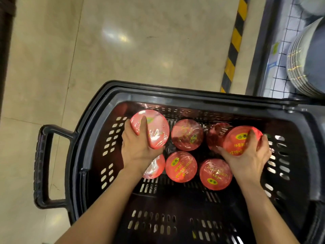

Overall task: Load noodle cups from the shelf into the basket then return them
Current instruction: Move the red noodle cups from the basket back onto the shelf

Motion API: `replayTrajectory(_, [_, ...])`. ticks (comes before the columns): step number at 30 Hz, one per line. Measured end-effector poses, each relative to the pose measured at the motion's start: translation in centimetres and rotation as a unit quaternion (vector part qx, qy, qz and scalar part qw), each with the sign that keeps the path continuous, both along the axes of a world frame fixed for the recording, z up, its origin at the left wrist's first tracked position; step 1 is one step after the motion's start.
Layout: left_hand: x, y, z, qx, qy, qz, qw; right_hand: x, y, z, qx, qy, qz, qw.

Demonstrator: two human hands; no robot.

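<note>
Both hands are inside the black basket (98, 110). L hand (139, 148) grips a red noodle cup (154, 127) at far left, thumb on its lid. R hand (249, 155) wraps fingers round a tilted cup (241, 140) at far right. Other cups (186, 134) sit between them. L wrist hides part of one cup (156, 166). Lid words are blurry.

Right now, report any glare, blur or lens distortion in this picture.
Head view: ceiling lights glare off the glossy floor tiles; shrink-wrap on the noodle cups glints, washing out some lid print; the wide lens bows the basket rim; the stacked plates at the right edge are soft and smeared.
</note>
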State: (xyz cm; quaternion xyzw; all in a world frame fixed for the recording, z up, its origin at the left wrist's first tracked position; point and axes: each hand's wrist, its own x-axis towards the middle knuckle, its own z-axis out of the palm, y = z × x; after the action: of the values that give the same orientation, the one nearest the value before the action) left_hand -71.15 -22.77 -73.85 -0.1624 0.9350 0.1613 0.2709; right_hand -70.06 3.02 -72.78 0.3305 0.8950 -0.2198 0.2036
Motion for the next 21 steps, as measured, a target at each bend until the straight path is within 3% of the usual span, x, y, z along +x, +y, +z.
replayTrajectory(4, [-0.1, -0.1, 1.5, -0.009, -0.028, -0.044, 0.999, 0.9, 0.1, 1.3, 0.003, 0.003, 0.017, 1.0])
replayTrajectory(11, [-0.5, 0.9, 1.6, 0.018, -0.184, -0.108, 0.977, 1.2, -1.6, 1.7, -0.109, -0.099, 0.119, 0.982])
replayTrajectory(14, [0.1, 1.2, 0.4, 0.08, -0.136, -0.03, 0.987, 0.8, -2.5, 0.5, -0.121, -0.056, 0.108, 0.985])
replayTrajectory(17, [1.3, 1.1, -0.6, 0.134, -0.056, 0.061, 0.987, 1.5, -2.7, -0.2, -0.13, -0.027, 0.025, 0.991])
replayTrajectory(21, [3.3, 1.1, -1.3, 0.17, -0.081, 0.126, 0.974, 3.4, -3.7, -0.5, -0.157, -0.014, -0.095, 0.983])
